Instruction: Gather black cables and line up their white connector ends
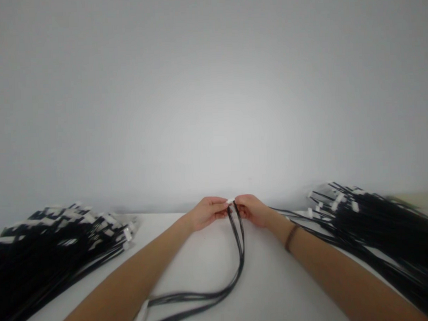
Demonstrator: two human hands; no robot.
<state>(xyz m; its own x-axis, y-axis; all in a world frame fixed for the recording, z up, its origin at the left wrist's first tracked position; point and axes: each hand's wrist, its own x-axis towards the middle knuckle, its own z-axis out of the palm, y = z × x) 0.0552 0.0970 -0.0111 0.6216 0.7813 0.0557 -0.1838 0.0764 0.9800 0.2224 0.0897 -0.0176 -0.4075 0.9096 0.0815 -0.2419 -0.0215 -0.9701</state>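
Note:
Near the table's far edge, my left hand [209, 212] and my right hand [251, 209] meet at a small white connector [231, 201]. Each hand pinches one side of it between thumb and fingers. Black cables [241, 253] hang from the connector, curve down toward me and bend left across the table. Their other end reaches a white piece [142, 315] beside my left forearm, partly cut off by the lower frame edge. A dark band circles my right wrist.
A large pile of black cables with white ends [62, 245] lies on the left of the white table [267, 289]. Another such pile [385, 229] is on the right, some cables reaching toward my right wrist. Behind rises a plain pale wall [211, 95].

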